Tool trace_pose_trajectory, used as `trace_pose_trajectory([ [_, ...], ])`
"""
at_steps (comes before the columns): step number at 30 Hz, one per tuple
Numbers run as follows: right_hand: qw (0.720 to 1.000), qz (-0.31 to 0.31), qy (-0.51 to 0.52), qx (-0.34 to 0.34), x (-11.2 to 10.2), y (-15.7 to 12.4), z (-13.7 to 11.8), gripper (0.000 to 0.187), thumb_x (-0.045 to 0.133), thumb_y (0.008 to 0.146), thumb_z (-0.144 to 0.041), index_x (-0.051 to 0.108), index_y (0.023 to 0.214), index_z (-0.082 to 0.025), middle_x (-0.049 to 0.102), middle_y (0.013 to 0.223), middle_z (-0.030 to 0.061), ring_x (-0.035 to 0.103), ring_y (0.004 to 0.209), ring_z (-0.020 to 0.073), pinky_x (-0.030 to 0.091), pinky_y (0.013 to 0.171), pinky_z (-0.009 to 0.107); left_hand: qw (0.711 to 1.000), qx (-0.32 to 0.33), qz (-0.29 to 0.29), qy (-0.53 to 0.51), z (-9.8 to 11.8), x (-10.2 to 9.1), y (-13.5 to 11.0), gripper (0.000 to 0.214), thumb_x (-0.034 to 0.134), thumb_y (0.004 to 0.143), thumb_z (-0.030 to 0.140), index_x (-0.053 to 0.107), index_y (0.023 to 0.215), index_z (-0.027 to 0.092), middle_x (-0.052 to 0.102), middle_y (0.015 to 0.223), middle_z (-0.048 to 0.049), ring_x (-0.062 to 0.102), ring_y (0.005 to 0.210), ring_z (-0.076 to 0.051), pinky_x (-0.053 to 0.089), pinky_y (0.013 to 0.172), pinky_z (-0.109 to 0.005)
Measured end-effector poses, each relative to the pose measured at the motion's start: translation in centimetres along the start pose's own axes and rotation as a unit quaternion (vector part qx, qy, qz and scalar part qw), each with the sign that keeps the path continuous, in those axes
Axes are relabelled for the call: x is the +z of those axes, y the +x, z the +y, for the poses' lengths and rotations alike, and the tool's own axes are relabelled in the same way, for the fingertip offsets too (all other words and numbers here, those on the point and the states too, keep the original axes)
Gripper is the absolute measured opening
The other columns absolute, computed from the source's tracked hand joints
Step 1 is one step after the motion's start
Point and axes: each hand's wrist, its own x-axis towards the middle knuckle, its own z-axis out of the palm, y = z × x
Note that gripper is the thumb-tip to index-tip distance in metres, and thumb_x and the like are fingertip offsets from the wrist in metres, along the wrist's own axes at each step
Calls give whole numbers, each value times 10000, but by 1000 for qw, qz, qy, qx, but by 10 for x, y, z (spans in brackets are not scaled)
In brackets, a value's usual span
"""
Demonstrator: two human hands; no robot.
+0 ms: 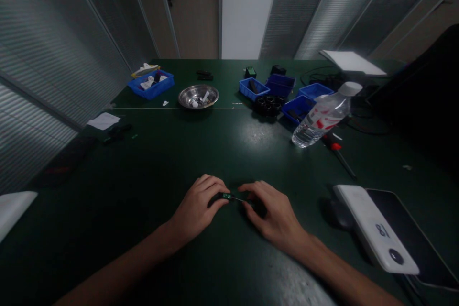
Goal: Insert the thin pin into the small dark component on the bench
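Near the table's middle, the left hand (201,203) pinches a board (226,196) while the half-curled right hand (274,208) seems to grip a rod (239,199) at its right end, likely needing steady aim next.

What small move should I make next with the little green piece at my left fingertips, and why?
I'd probably steady the small green piece with your left hand and gently guide the thin metal rod with your right hand: the rod lies between both hands, one end apparently meeting the piece, though contact is too small to confirm.
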Motion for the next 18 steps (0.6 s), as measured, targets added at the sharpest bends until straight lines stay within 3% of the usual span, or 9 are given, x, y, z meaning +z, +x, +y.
trace_pose_trajectory([
  [18, 1000, 15, 15, -4, 3, -2, 3, 254, 594, 945, -196, 611, 1194, -236, 672, 979, 41, 630, 865, 178, 484, 760, 314, 997, 65, 10, -28, -7, 3, -3, 249, 641, 957, 160, 721, 1187, 214, 725, 1098, -39, 639, 1024, -177, 538, 921, -342],
])
